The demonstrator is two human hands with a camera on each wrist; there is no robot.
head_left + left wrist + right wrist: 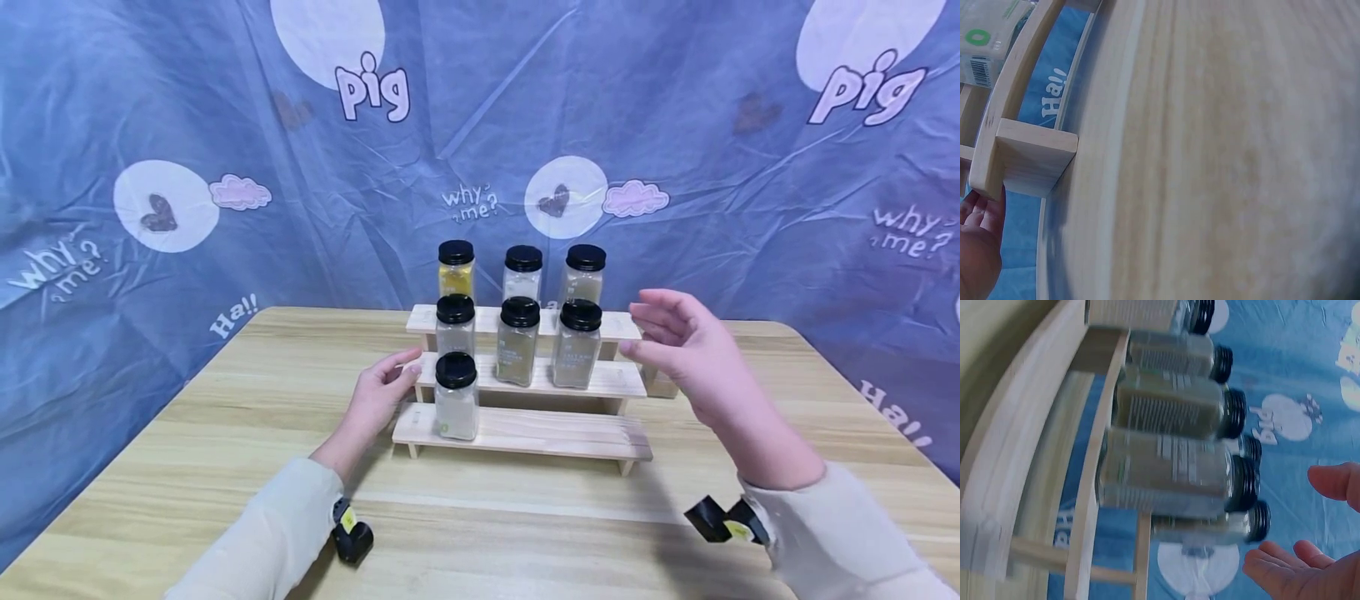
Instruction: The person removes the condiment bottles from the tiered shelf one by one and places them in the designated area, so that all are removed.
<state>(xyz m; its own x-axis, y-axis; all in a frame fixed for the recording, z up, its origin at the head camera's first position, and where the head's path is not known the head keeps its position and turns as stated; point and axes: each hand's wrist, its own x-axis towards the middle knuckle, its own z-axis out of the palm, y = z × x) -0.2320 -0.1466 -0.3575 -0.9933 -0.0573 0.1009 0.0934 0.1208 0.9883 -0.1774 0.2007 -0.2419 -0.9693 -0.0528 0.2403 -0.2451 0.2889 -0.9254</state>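
A three-tier wooden rack (525,446) carries black-lidded spice jars. On its top tier are a yellow-filled jar (456,279), a white-filled jar (522,283) and a beige-filled jar (584,286). The middle tier has a left jar (455,337), a centre jar (517,354) and a right jar (577,357). One white-filled jar (457,412) stands at the left of the bottom tier. My left hand (378,387) has its fingertips at the rack's left end. Beside the right end, my right hand (686,350) is raised, fingers and thumb apart, holding nothing.
Partly hidden behind my right hand, a jar-like object (662,382) stands on the wooden table (480,533). A blue printed cloth (480,100) hangs behind the table. Black wrist devices (351,533) are strapped at both sleeves.
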